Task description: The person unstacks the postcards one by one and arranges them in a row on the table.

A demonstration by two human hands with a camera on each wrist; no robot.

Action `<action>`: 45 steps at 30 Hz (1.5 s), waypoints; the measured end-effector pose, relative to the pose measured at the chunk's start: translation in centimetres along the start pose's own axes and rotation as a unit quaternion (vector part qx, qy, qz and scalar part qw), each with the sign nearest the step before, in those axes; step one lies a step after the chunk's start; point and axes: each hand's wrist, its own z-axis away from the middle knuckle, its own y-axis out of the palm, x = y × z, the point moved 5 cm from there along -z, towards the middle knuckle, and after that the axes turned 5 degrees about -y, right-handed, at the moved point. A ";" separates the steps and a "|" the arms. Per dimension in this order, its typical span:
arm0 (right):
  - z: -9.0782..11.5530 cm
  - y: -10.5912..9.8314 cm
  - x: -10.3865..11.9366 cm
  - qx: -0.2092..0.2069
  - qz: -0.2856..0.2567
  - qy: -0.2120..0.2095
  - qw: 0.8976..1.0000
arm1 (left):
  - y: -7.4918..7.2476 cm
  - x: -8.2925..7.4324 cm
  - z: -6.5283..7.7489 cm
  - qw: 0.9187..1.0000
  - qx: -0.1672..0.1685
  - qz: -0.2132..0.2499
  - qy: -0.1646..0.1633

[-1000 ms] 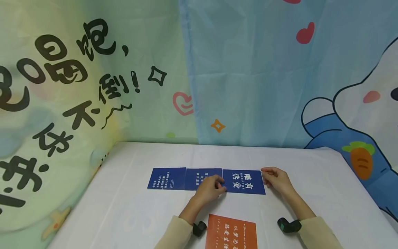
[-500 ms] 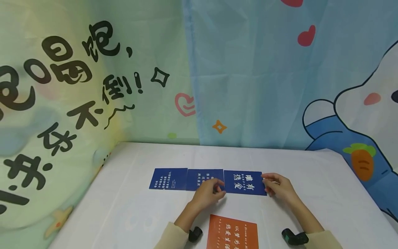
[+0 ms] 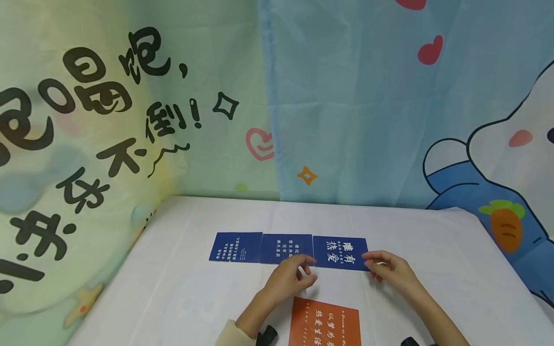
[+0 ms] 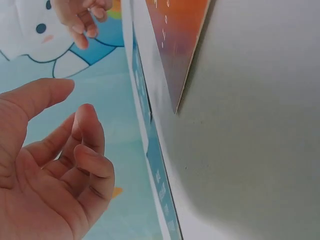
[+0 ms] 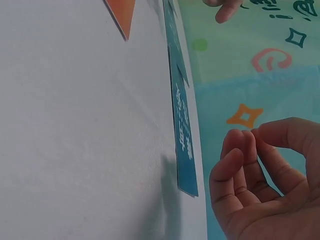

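Note:
Three dark blue cards with white writing lie side by side in a row: a left card, a middle card and a right card. My left hand is bent loosely with nothing between thumb and fingers, overlapping the lower edge of the middle card in the head view. Near the right card's outer end, my right hand holds nothing, its fingers loosely bent. In the right wrist view its thumb and fingertips come close together. An orange card with white writing lies nearer to me, cut off by the frame.
The white-covered table runs back to a printed cloth backdrop. Dark wrist cameras show at the bottom edge of the head view, beside a pale sleeve.
Both hands have drawn back toward me from the blue cards, the left one uncovering more of the middle card. The right fingertips have moved down along the right card's outer end.

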 end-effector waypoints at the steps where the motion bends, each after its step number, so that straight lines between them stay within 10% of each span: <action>1: 0.2 0.0 0.0 0.003 -0.005 -0.001 1.000 | -0.1 0.0 0.2 1.000 -0.001 -0.003 -0.001; 20: 3.1 2.2 -0.7 0.156 -0.045 -0.079 0.984 | -1.7 0.7 4.6 0.998 -0.017 -0.063 -0.014; 30: 4.1 3.2 -1.5 0.194 0.010 -0.123 0.973 | -1.4 1.3 6.8 0.995 0.024 -0.095 -0.031; 37: 4.8 3.5 -1.3 0.203 0.076 -0.129 0.968 | -0.6 2.2 8.2 0.975 0.071 -0.203 -0.062; 45: 5.2 3.8 -1.3 0.214 0.089 -0.140 0.963 | 0.2 2.5 8.7 0.979 0.111 -0.154 -0.079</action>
